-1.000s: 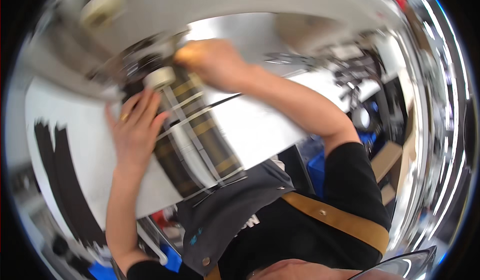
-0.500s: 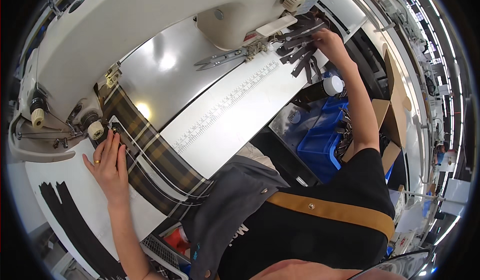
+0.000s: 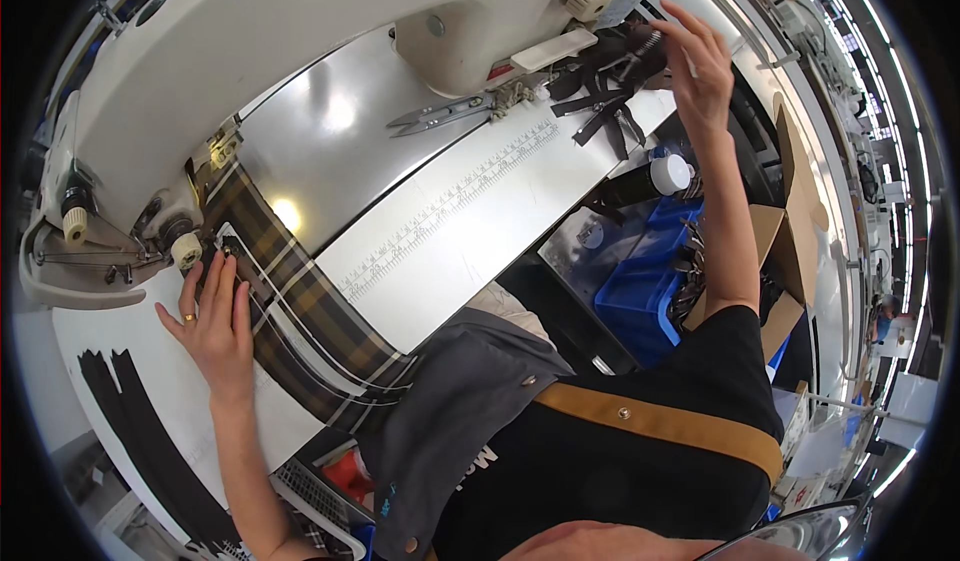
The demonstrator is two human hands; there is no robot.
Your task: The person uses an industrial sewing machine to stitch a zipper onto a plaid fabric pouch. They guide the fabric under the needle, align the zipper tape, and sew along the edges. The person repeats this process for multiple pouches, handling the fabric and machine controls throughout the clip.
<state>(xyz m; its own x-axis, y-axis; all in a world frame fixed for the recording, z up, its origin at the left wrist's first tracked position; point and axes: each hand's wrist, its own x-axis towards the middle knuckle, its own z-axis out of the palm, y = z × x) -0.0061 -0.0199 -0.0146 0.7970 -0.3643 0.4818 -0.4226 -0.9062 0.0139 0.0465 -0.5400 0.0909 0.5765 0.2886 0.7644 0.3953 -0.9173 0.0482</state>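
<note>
Brown plaid cloth (image 3: pixel 330 306) with white and dark lines lies under the head of a white sewing machine (image 3: pixel 260 31), with a zipper (image 3: pixel 228 246) on its left part. My left hand (image 3: pixel 218 336) rests by the machine's needle area, fingers stretched out and fingertips on the cloth beside the zipper pull. At the far right, my right hand (image 3: pixel 703 76) is at the edge of a pile of dark zippers (image 3: pixel 610 86), fingers extended and apart. Its fingertips are close to the zippers; no zipper shows clearly in its grasp.
Metal scissors (image 3: pixel 440 116) lie on the machine bed near a printed ruler scale (image 3: pixel 450 211). Right of it are a white-capped bottle (image 3: pixel 668 174), a blue bin (image 3: pixel 640 306) of parts and a cardboard box (image 3: pixel 790 226). Long black zipper tapes (image 3: pixel 150 441) lie at the left.
My right hand has moved right and away from me, its fingers spreading from a bent pose. Some zippers have shifted in the pile. My left hand and the cloth have moved slightly.
</note>
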